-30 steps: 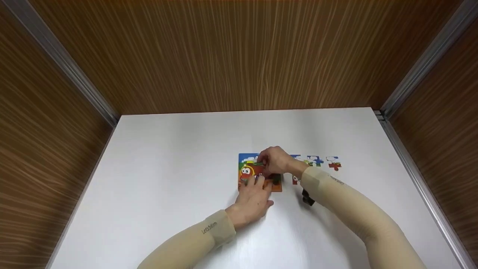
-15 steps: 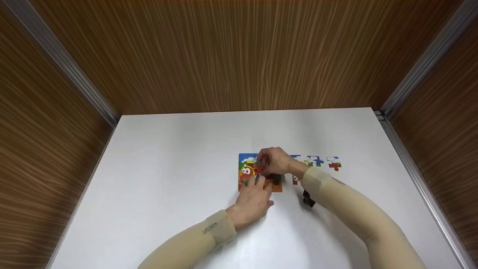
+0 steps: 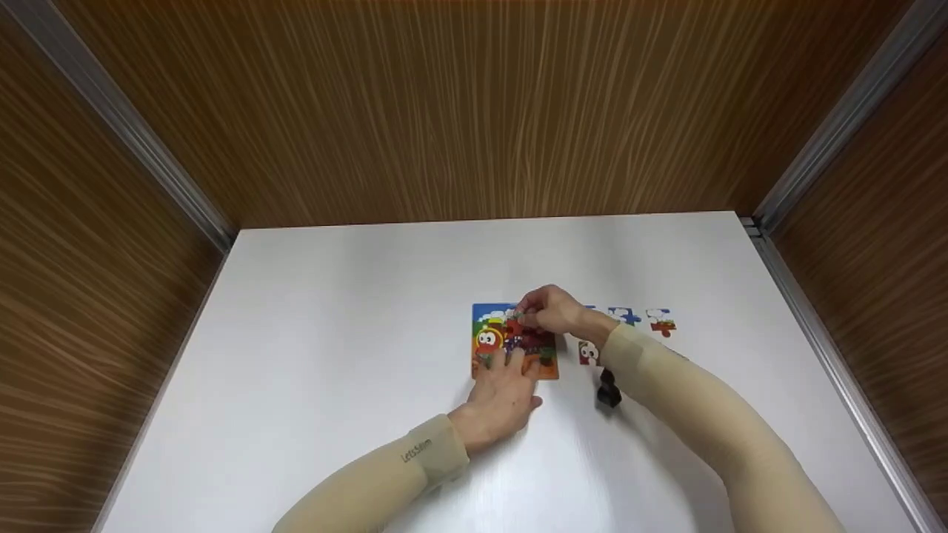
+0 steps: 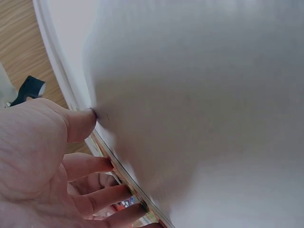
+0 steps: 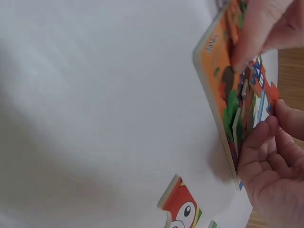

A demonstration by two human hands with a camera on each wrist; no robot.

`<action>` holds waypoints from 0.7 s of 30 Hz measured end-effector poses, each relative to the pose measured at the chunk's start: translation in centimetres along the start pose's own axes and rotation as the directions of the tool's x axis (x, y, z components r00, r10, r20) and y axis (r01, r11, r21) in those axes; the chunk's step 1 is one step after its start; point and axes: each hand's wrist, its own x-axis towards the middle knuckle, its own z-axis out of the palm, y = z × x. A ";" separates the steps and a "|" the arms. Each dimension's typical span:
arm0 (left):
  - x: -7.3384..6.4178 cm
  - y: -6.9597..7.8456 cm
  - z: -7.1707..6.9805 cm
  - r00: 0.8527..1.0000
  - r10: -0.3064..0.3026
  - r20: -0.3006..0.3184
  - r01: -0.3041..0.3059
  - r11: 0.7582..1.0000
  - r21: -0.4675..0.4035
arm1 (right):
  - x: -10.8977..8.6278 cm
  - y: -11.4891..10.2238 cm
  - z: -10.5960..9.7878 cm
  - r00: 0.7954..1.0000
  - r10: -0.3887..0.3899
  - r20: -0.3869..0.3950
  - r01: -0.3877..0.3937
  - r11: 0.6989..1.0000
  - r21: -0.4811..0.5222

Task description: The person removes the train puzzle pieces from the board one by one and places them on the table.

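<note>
A colourful jigsaw puzzle board (image 3: 488, 326) with a cartoon train face lies on the white table. My left hand (image 3: 498, 400) rests on its near edge, fingers spread and thumb on the tabletop, as the left wrist view shows of the hand (image 4: 42, 152). Over the board's upper right part, my right hand (image 3: 557, 309) pinches a red and blue puzzle piece (image 5: 270, 92) between thumb and fingers. That piece is lifted at a tilt above the board in the right wrist view. The right hand hides the board's upper right corner.
Several loose puzzle pieces lie right of the board, among them a blue and white one (image 3: 624, 316), a white and red one (image 3: 661, 323) and one with eyes (image 3: 589, 352). A black device (image 3: 609, 390) is at the right wrist. Wood-grain walls (image 3: 474, 111) enclose the table.
My right hand has risen slightly and shifted right, bringing the pinched red piece up from the board's middle and uncovering purple and dark red areas. The left hand has stayed in place.
</note>
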 end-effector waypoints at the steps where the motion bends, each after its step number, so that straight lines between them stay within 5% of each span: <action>1: 0.0 0.0 0.0 1.000 0.000 0.002 0.000 1.000 0.003 | 0.1 0.0 -0.1 1.000 0.016 0.000 -0.016 0.999 0.034; 7: 0.1 0.1 -0.2 0.999 -0.014 0.032 0.015 0.999 -0.032 | 0.0 -0.1 -0.7 0.998 0.063 0.015 -0.065 0.987 0.146; 21: -0.1 0.1 -0.3 0.999 -0.018 0.044 0.020 0.999 -0.050 | -1.7 -0.9 -2.6 1.000 0.017 0.010 -0.018 0.989 0.144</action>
